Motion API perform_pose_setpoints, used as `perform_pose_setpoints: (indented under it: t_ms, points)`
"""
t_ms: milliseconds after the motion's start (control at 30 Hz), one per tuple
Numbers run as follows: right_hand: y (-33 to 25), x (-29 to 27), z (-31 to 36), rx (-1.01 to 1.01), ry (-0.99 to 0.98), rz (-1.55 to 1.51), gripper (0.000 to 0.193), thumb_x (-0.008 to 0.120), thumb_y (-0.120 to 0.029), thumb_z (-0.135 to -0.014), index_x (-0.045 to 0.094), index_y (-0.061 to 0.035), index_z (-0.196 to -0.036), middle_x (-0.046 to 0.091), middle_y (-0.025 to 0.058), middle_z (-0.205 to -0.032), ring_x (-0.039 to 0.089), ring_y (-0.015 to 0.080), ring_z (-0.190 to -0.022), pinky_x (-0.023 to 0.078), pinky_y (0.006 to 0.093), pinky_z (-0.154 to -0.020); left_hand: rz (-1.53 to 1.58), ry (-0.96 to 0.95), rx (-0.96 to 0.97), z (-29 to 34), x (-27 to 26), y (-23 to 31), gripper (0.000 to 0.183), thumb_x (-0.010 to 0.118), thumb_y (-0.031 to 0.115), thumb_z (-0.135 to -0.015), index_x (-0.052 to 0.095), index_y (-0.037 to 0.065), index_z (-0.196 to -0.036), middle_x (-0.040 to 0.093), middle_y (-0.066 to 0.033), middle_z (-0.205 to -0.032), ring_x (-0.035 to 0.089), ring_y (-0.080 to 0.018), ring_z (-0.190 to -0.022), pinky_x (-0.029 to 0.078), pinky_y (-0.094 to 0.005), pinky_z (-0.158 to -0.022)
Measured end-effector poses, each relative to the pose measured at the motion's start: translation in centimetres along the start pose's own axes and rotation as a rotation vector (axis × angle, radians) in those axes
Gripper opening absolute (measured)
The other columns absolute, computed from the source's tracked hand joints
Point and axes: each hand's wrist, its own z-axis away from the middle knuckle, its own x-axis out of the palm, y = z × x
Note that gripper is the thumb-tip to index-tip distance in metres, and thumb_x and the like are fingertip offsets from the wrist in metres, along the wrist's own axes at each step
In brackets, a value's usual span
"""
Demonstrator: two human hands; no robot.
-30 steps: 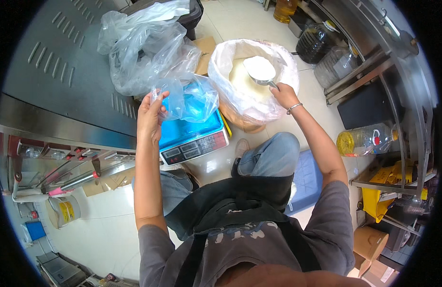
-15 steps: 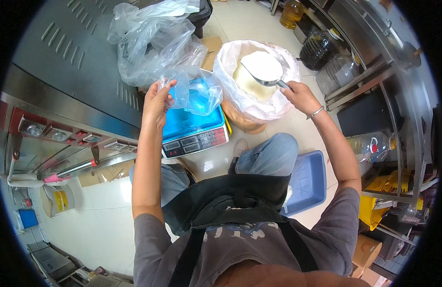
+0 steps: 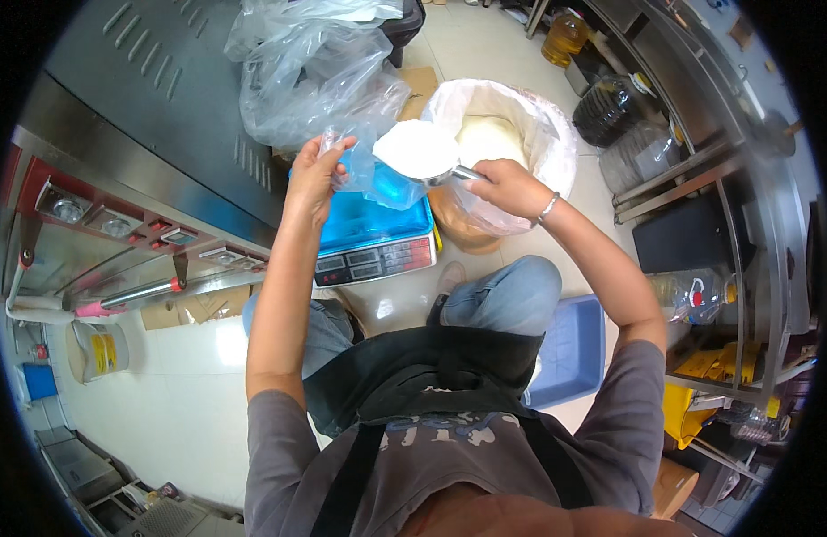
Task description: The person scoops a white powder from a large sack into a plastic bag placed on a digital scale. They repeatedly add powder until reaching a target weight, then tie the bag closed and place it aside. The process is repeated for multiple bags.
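My right hand point(image 3: 506, 190) grips the handle of a metal scoop point(image 3: 438, 177), which is heaped with white powder point(image 3: 417, 150). The scoop hangs at the mouth of a clear plastic bag point(image 3: 367, 170); whether its rim is inside the bag I cannot tell. With thumb and fingers pinched together, my left hand point(image 3: 318, 175) holds the bag's edge above a digital scale point(image 3: 377, 259) with a blue top. Right of the scoop stands a large sack point(image 3: 549, 134) with a white liner, and pale powder fills its inside.
More clear plastic bags point(image 3: 315, 80) are piled behind the scale. Metal oven-like equipment point(image 3: 154, 98) rises on the left. A blue plastic bin point(image 3: 570, 353) lies by my right knee. Shelving point(image 3: 731, 206) with large bottles point(image 3: 610, 107) lines the right side.
My right hand has carried the full scoop left, out from over the sack to the plastic bag. My left hand keeps its hold on the bag. The view has shifted slightly.
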Motion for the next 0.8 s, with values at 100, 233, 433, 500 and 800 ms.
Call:
perform_pose_setpoints:
  t_ms: [100, 233, 433, 500, 800]
  points:
    - [-0.1, 1.7, -3.0, 0.004, -0.085, 0.093, 0.037, 0.055, -0.033, -0.080, 0.062, 0.0027, -0.086, 0.060, 0.0241, -0.082, 0.058, 0.0371, -0.078, 0.045, 0.0394, -0.072, -0.053, -0.013, 0.005, 0.1, 0.3, 0.2, 0.025, 0.054, 0.013, -0.087, 0.048, 0.004, -0.109, 0.062, -0.0068, -0.105, 0.049, -0.0026, -0.057, 0.044, -0.0169, -0.052]
    - [-0.5, 2.3, -7.7, -0.087, -0.177, 0.296, 0.038, 0.057, -0.035, -0.078, 0.063, 0.0017, -0.080, 0.060, 0.0223, -0.076, 0.059, 0.0339, -0.071, 0.045, 0.0386, -0.068, -0.112, -0.020, -0.034, 1.1, 0.9, 1.5, 0.024, 0.052, 0.013, -0.088, 0.048, 0.004, -0.110, 0.061, -0.0059, -0.109, 0.051, -0.0033, -0.060, 0.044, -0.0179, -0.053]
    - [-4.4, 2.4, -13.8, -0.109, -0.380, 0.567, 0.034, 0.063, -0.030, -0.070, 0.065, 0.0037, -0.074, 0.062, 0.0212, -0.074, 0.062, 0.0329, -0.071, 0.048, 0.0392, -0.065, -0.028, -0.013, -0.054, 1.6, -0.5, 2.1, 0.025, 0.049, 0.014, -0.090, 0.047, 0.004, -0.113, 0.058, -0.0043, -0.116, 0.052, -0.0057, -0.063, 0.047, -0.0211, -0.058]
    - [-4.2, 3.5, -16.1, -0.122, -0.440, 0.700, 0.033, 0.065, -0.027, -0.067, 0.065, 0.0054, -0.075, 0.063, 0.0208, -0.074, 0.063, 0.0322, -0.070, 0.049, 0.0386, -0.063, -0.027, 0.000, -0.066, 1.2, -1.2, 2.0, 0.025, 0.049, 0.015, -0.090, 0.047, 0.005, -0.113, 0.058, -0.0032, -0.116, 0.053, -0.0064, -0.064, 0.047, -0.0222, -0.061]
    - [-15.5, 2.4, -18.3, -0.164, -0.613, 1.029, 0.046, 0.079, -0.041, -0.057, 0.068, -0.0027, -0.080, 0.066, 0.0092, -0.077, 0.063, 0.0239, -0.071, 0.050, 0.0369, -0.064, -0.013, 0.081, -0.071, 1.7, -4.5, 1.3, 0.021, 0.052, 0.017, -0.089, 0.049, 0.008, -0.108, 0.058, -0.0015, -0.115, 0.053, -0.0070, -0.062, 0.046, -0.0237, -0.060]
